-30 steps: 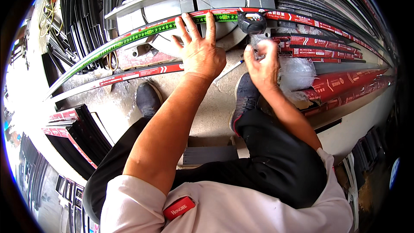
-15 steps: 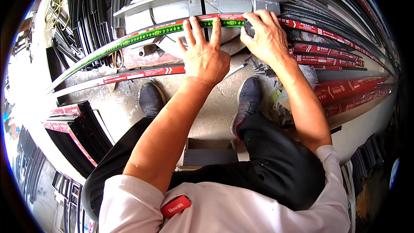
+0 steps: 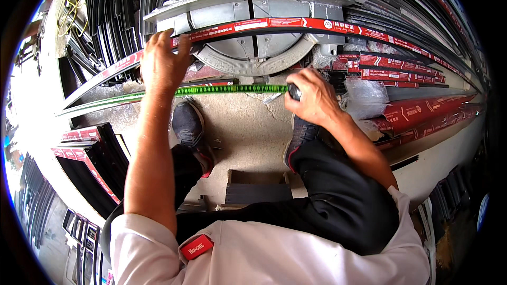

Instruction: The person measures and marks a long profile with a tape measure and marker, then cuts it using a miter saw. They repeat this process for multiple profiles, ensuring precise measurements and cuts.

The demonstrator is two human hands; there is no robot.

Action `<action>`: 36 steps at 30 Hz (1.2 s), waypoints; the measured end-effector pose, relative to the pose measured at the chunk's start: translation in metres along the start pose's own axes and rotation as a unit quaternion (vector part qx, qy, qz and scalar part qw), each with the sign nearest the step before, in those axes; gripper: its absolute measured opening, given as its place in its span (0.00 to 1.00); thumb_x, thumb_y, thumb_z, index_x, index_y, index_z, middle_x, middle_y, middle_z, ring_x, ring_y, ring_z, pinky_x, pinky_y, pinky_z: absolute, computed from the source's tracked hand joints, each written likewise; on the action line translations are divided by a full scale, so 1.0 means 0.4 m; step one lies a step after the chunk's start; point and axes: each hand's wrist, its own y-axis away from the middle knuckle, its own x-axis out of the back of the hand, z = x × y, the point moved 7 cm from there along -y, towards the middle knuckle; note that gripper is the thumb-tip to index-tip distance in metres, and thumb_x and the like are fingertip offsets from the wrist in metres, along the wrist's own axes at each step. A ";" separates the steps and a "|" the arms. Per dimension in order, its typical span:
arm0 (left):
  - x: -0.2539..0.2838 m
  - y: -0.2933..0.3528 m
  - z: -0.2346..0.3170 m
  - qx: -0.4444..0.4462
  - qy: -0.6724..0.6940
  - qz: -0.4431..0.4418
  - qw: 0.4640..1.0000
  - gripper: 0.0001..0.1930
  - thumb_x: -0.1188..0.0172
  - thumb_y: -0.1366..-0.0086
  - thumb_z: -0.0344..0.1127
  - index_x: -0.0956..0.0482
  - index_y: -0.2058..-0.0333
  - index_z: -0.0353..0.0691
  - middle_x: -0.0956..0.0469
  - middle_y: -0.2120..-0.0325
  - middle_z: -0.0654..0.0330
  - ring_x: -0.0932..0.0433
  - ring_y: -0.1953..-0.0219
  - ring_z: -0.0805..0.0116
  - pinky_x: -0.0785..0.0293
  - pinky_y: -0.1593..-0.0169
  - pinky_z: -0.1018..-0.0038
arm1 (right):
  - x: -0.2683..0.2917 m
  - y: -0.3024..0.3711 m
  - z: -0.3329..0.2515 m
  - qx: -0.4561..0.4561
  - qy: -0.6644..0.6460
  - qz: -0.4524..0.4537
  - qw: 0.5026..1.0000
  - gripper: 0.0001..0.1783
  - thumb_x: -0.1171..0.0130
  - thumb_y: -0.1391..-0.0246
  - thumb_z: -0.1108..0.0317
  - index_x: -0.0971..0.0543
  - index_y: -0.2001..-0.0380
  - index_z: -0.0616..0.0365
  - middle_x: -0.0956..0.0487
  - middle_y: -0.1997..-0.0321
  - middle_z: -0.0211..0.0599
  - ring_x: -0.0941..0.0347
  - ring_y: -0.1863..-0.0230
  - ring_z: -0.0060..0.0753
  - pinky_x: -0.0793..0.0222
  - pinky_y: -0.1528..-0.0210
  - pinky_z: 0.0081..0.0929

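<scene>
My right hand (image 3: 314, 95) is closed round a dark tape measure (image 3: 294, 91), above my right shoe. Its green blade (image 3: 232, 89) stretches out to the left, below and apart from a long black profile with red printed film (image 3: 253, 25). That profile lies across a silver saw table (image 3: 222, 53) with a round, slotted base. My left hand (image 3: 161, 66) is on the profile, left of the saw table, its fingers over the far edge and the thumb to the right. The underside of this grip is hidden.
Black profiles (image 3: 113, 16) are stacked at the far left, and red-filmed ones (image 3: 428, 111) at the right. Cut frame pieces (image 3: 87, 163) lie near my left knee. Between my shoes (image 3: 187, 121) is concrete floor, with a grey box (image 3: 257, 192) closer to me.
The tape blade has come off the profile and dropped nearer to me with my right hand. My left hand has moved left along the profile, whose red face shows more fully.
</scene>
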 end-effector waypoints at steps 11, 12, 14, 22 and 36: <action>-0.022 -0.067 -0.230 0.025 -0.005 -0.268 0.963 0.33 0.39 0.30 0.65 0.16 0.48 0.36 0.14 0.58 0.43 0.15 0.53 0.48 0.22 0.46 0.58 | -0.231 0.125 0.055 -0.066 0.019 -0.200 0.977 0.26 0.34 0.43 0.54 0.22 0.46 0.57 0.23 0.47 0.49 0.26 0.43 0.55 0.26 0.42 0.49; -0.027 -0.069 -0.245 0.033 0.006 -0.289 0.957 0.33 0.39 0.30 0.65 0.16 0.48 0.36 0.14 0.59 0.43 0.14 0.55 0.49 0.22 0.47 0.58 | -0.242 0.128 0.057 -0.064 0.028 -0.205 0.976 0.27 0.34 0.43 0.54 0.22 0.45 0.57 0.24 0.46 0.49 0.26 0.42 0.55 0.26 0.42 0.50; -0.041 -0.075 -0.263 0.046 0.033 -0.332 0.942 0.33 0.38 0.30 0.64 0.16 0.48 0.35 0.14 0.62 0.44 0.14 0.58 0.51 0.22 0.49 0.60 | -0.247 0.136 0.063 -0.053 0.033 -0.196 0.978 0.29 0.34 0.42 0.53 0.23 0.43 0.59 0.25 0.45 0.50 0.27 0.42 0.56 0.26 0.41 0.50; -0.086 -0.094 -0.278 0.002 0.137 -0.391 0.910 0.24 0.38 0.25 0.52 0.18 0.57 0.31 0.25 0.75 0.64 0.30 0.74 0.76 0.29 0.69 0.72 | -0.034 0.036 0.106 -0.053 0.009 0.049 0.997 0.18 0.34 0.39 0.63 0.20 0.49 0.59 0.22 0.48 0.47 0.22 0.46 0.51 0.24 0.42 0.46; -0.081 -0.092 -0.270 -0.010 0.132 -0.379 0.916 0.24 0.38 0.27 0.53 0.20 0.60 0.31 0.24 0.74 0.57 0.30 0.70 0.68 0.29 0.61 0.66 | 0.357 -0.115 0.440 -0.040 0.288 0.032 0.956 0.33 0.28 0.45 0.62 0.24 0.36 0.54 0.23 0.36 0.42 0.29 0.36 0.50 0.35 0.30 0.44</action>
